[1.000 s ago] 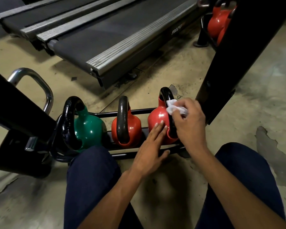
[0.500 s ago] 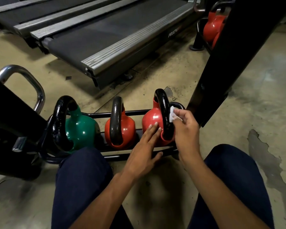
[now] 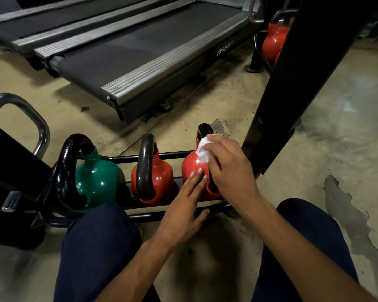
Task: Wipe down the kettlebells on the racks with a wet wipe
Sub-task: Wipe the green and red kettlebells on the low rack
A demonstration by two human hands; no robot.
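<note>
Three kettlebells with black handles stand in a row on a low black rack (image 3: pixel 175 154): a green one (image 3: pixel 96 177) at the left, a red one (image 3: pixel 159 175) in the middle and a red one (image 3: pixel 191 164) at the right. My right hand (image 3: pixel 229 168) holds a white wet wipe (image 3: pixel 202 150) against the handle and upper body of the right red kettlebell, covering most of the handle. My left hand (image 3: pixel 183 210) lies with straight fingers flat on that kettlebell's front.
A black slanted upright (image 3: pixel 292 79) rises just right of the rack. Treadmill decks (image 3: pixel 140 57) lie behind. More red kettlebells (image 3: pixel 273 42) sit on another rack at the far right. A chrome handle (image 3: pixel 28 114) and black equipment stand at the left. My knees frame the bottom.
My right hand has slid the wipe from the right side of the handle up and over to its top and left side. My left hand stays on the kettlebell.
</note>
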